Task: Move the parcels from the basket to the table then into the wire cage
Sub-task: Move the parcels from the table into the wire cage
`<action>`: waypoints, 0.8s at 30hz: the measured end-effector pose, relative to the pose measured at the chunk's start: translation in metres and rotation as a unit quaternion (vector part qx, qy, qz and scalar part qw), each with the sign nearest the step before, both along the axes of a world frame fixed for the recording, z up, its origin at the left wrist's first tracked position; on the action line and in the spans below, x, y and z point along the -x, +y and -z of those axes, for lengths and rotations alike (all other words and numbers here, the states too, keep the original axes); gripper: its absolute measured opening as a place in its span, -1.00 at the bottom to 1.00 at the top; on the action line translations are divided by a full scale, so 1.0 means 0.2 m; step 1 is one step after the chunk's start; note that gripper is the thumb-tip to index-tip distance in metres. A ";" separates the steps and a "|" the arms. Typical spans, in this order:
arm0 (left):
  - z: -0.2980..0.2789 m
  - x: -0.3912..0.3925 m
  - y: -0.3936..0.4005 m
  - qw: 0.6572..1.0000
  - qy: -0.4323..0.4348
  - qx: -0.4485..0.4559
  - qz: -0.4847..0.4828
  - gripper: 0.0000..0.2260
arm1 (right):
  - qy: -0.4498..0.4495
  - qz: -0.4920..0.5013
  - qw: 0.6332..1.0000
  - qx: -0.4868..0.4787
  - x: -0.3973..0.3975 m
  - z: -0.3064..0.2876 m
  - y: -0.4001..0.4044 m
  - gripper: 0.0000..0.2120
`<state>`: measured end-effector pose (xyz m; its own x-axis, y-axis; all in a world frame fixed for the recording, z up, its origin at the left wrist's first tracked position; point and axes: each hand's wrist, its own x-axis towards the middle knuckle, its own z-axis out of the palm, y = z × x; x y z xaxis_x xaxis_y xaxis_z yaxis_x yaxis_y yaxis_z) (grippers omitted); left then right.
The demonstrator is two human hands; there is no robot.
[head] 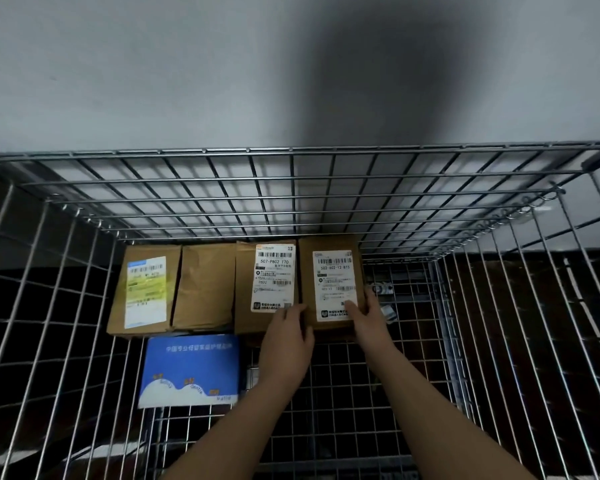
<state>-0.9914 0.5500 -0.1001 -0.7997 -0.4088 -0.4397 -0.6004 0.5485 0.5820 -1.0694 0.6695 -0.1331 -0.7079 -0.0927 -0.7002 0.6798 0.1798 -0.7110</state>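
**Setting the fourth box into the back row**

I have both hands inside the cage [499, 306]. My right hand [369, 315] grips the near right corner of the box [331, 285], thumb over its label and fingers curled down its right side. My left hand [286, 336] lies at the box's near left corner, fingers fairly straight across the seam with the next box [265, 289]; I read it as pressing and steadying, not gripping. The box sits at the right end of a row along the far wall, touching its neighbour, and whether its base is fully down on the wire floor I cannot tell.

What I think could go wrong:
- If it is not seated, letting go may tip it toward me, since only my hands back its near edge.
- My left fingers sit right on the seam and could get pinched, or drag the neighbour's label askew, if I push the box further left.
- Pulling my right hand out sideways could snag the small metal fittings [383, 291] just beside it on the floor.

Edges and room: the far wall backs the whole row, so nothing goes deeper. Left of the neighbour stand two more brown boxes [205, 285] and [144, 289], packed side to side. A blue packet [189, 370] lies flat in front of them, near my left forearm. Open floor remains to the right of the box and in front of it, where my arms come in; that is my clear way out.
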 end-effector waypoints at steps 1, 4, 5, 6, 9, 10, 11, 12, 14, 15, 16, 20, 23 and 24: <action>0.01 -0.01 -0.01 0.999 0.004 0.048 0.024 -0.60 | 0.001 -0.004 1.000 -0.004 0.00 0.00 0.00 -0.51; 0.04 -0.05 -0.07 0.982 -0.044 0.165 0.077 -0.51 | 0.003 -0.006 1.000 -0.014 0.01 0.03 0.00 -0.51; 0.05 -0.07 -0.09 0.978 -0.072 0.174 0.084 -0.47 | 0.004 -0.009 1.000 -0.021 0.01 0.04 -0.01 -0.51; 0.05 -0.08 -0.10 0.975 -0.096 0.174 0.094 -0.43 | 0.010 -0.014 0.999 -0.028 0.01 0.05 -0.01 -0.52; 0.07 -0.11 -0.11 0.967 -0.134 0.172 0.134 -0.34 | 0.016 -0.038 0.996 -0.076 0.02 0.05 -0.03 -0.53; 0.06 -0.11 -0.12 0.964 -0.141 0.171 0.144 -0.32 | 0.016 -0.051 0.994 -0.092 0.02 0.04 -0.04 -0.53; 0.05 -0.10 -0.13 0.963 -0.146 0.169 0.152 -0.31 | 0.016 -0.071 0.991 -0.115 0.03 0.04 -0.04 -0.51; 0.05 -0.10 -0.14 0.962 -0.152 0.166 0.156 -0.31 | 0.022 -0.089 0.986 -0.139 0.03 0.04 -0.03 -0.49; 0.00 -0.09 -0.16 0.964 -0.154 0.152 0.151 -0.34 | 0.036 -0.115 0.974 -0.191 0.02 0.00 -0.01 -0.43; -0.05 -0.09 -0.19 0.968 -0.148 0.146 0.141 -0.37 | 0.041 -0.115 0.969 -0.214 0.02 -0.05 0.00 -0.42; -0.10 -0.08 -0.21 0.972 -0.140 0.140 0.126 -0.40 | 0.045 -0.108 0.966 -0.229 0.01 -0.08 0.02 -0.43; -0.43 -0.06 -0.30 0.987 -0.125 0.092 0.050 -0.60 | 0.056 -0.072 0.969 -0.231 -0.04 -0.37 0.01 -0.62; -0.75 -0.07 -0.40 0.989 -0.112 0.087 0.039 -0.67 | 0.055 -0.116 0.967 -0.218 -0.09 -0.67 -0.10 -0.75; -0.87 -0.08 -0.44 0.990 -0.098 0.093 0.034 -0.67 | 0.067 -0.132 0.967 -0.209 -0.10 -0.76 -0.15 -0.78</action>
